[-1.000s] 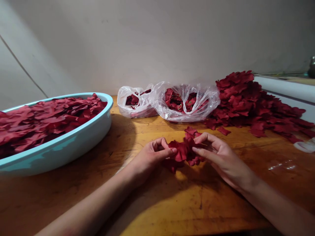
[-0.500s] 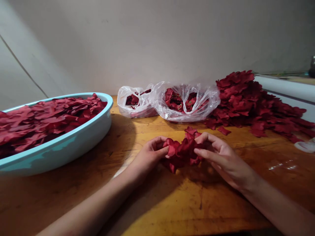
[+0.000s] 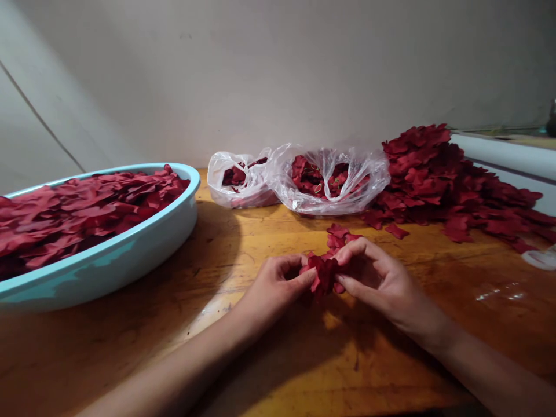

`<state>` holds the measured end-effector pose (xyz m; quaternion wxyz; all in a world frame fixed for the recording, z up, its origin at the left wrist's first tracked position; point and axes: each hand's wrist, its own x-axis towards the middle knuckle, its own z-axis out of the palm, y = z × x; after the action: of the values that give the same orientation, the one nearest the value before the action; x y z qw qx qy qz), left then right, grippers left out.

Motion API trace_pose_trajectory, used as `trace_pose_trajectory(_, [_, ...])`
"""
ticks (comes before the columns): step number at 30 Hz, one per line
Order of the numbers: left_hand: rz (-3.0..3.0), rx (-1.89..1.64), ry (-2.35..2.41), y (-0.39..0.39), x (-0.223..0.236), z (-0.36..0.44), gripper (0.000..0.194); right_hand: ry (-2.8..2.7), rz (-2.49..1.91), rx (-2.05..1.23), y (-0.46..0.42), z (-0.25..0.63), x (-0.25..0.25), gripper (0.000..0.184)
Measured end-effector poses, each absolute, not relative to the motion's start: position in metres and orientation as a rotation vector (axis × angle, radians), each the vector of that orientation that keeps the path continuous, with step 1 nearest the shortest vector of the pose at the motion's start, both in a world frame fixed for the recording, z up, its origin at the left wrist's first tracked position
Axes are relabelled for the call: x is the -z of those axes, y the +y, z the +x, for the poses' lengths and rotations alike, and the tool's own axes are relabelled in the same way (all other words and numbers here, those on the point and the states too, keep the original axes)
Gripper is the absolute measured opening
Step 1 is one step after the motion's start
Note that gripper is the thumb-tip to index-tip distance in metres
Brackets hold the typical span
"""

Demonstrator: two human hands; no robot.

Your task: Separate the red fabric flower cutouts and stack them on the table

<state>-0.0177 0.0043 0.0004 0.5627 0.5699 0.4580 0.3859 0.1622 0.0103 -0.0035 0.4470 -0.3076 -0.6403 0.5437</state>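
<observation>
Between my two hands are dark red fabric petals (image 3: 322, 274), bunched together just above the table. My left hand (image 3: 280, 285) pinches their left side between thumb and fingers. From the right, my right hand (image 3: 374, 271) grips the same petals with thumb and forefinger. Behind them, a few more red petals (image 3: 337, 236) lie on the table close to my right fingertips. How many layers the fingers hold is hidden.
A light blue basin (image 3: 174, 231) heaped with red petals stands at left. Two clear plastic bags (image 3: 243, 200) with red pieces sit at the back. A large petal pile (image 3: 428, 179) spreads at right, near a clear round plastic item (image 3: 538, 259). Behind is a wall.
My left hand has moved to the right and slightly down, closer to my right hand. The petals between them are now squeezed into a smaller bunch.
</observation>
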Motion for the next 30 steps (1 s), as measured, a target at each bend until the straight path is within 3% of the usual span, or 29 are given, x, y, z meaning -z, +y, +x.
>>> trace_pose_trajectory(6, [1.443,-0.869,1.085,0.001,-0.002,-0.017,0.028,-2.012,-0.774,-0.973,0.006,0.165,0.001,0.046])
trace_pose_trajectory(10, [1.496,-0.822,1.098,0.000,-0.002,-0.019,0.021,-2.201,-0.714,-0.756,0.007,0.167,0.000,0.039])
trace_pose_trajectory(17, [1.400,-0.883,1.071,0.005,-0.004,-0.022,0.033,-2.053,-0.702,-0.680,0.007,0.170,0.000,0.020])
trace_pose_trajectory(26, [1.981,-0.957,1.473,0.018,-0.002,-0.045,0.028,-1.631,-0.836,-1.143,0.006,0.168,-0.001,0.015])
trace_pose_trajectory(30, [1.861,-1.229,1.290,0.009,-0.008,-0.036,0.047,-1.536,-0.910,-1.281,0.010,0.166,-0.001,0.020])
